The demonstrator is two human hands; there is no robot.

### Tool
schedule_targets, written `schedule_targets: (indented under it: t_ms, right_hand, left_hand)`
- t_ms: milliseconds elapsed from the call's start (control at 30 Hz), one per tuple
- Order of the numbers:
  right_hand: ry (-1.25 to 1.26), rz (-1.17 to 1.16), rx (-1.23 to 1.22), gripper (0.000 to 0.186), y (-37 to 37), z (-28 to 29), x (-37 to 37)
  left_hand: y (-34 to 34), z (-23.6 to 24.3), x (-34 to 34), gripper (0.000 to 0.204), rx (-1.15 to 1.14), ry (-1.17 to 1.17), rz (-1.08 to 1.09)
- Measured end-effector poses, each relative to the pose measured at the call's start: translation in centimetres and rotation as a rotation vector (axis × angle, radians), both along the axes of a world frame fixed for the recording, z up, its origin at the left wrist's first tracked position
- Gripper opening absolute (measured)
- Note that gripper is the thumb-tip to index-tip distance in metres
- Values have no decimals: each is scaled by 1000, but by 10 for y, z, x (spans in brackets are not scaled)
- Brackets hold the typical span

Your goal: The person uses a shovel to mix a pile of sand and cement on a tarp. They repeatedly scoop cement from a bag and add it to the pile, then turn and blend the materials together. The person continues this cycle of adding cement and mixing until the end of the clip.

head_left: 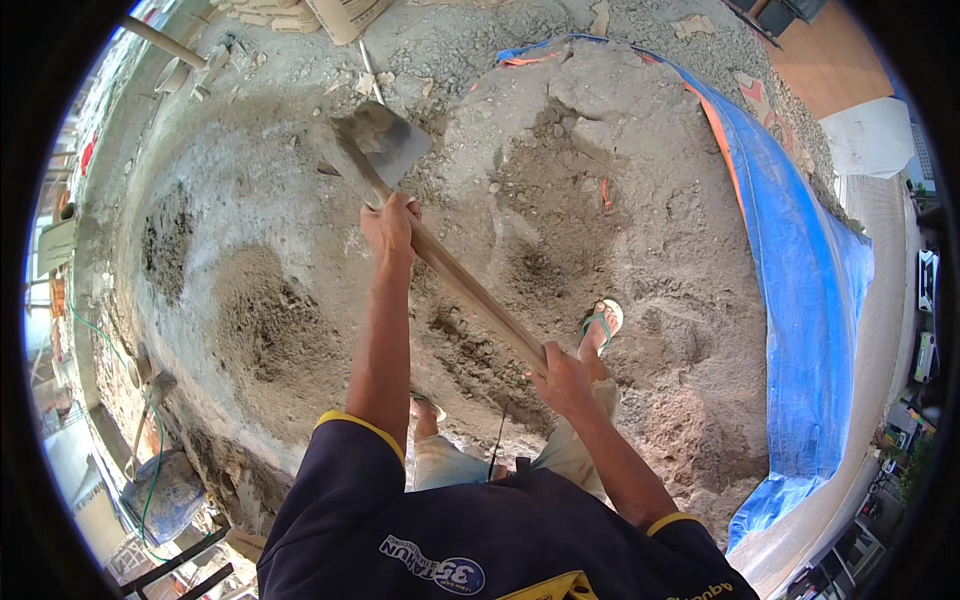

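Observation:
Both my hands are closed round the long wooden handle of a hoe [462,283], which slants across the view from upper left to lower right. My left hand [390,228] grips it close below the wide metal blade [403,150]. Farther down, at the handle's near end, my right hand [563,380] is wrapped round the wood. The blade is off to the left and ahead, over grey-brown sand [255,180], with a dirt smear on its face. Whether it touches the sand I cannot tell.
My sandalled right foot [602,326] stands on the sand heap [670,230]. A blue tarp [805,290] edges the heap on the right. Paper sacks [275,12] lie at the far left. A dirty bucket [163,492] and green hose [153,425] are at lower left.

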State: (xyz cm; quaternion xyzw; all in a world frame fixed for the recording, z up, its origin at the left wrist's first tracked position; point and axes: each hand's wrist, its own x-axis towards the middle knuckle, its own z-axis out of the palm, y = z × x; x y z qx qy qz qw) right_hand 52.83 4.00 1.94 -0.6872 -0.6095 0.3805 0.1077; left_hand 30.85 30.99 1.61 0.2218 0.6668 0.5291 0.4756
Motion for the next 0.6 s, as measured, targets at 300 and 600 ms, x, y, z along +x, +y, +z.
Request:
schedule_targets:
  t_ms: [300,600]
  right_hand:
    - [53,-100,-320,38,147,-130,-4]
    - [18,-234,-587,35,-17,-158,37]
  left_hand:
    - [-3,-164,128,40,-373,571,-296]
    - [-153,-251,186,55,-861,494,-651]
